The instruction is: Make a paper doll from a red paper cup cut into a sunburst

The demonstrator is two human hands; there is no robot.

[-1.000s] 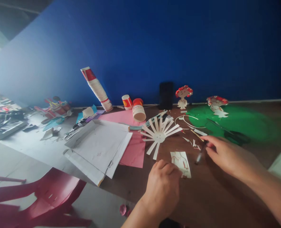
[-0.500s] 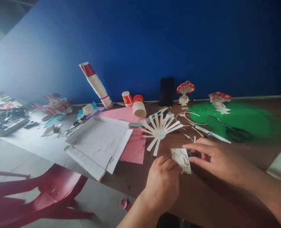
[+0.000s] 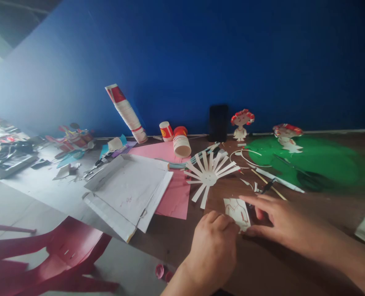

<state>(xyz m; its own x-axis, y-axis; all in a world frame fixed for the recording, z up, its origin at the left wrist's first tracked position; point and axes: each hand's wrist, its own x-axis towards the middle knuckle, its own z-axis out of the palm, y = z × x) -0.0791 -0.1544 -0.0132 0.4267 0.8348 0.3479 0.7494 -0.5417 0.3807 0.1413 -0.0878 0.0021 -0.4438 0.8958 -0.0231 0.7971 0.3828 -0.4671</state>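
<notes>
A small white piece of card [image 3: 237, 213] with a curvy outline drawn on it lies on the brown table between my hands. My left hand [image 3: 215, 244] is closed, its curled fingertips pressed on the card's lower left edge; the contact itself is hidden. Along the card's right side, my right hand [image 3: 279, 218] has its thumb and index finger spread apart, touching or nearly touching the edge. A small dark thing shows in that gap, too unclear to name. Just behind the card sits a white paper cup cut into fanned strips [image 3: 209, 178], its round base marked with dots.
Behind stand a leaning paper cup stack [image 3: 128, 115], red cups [image 3: 181, 144], a dark phone-like slab [image 3: 218, 123] and a paper figure [image 3: 241, 123]. Scissors [image 3: 312, 176] lie on a green sheet [image 3: 339, 158]. An open cardboard box [image 3: 133, 185] overlaps pink paper [image 3: 178, 197]. A red chair [image 3: 74, 246] stands left.
The drawn card has turned slightly. My right thumb has moved down to the card's lower right corner. The whole view has shifted a little; my left hand stays at the card.
</notes>
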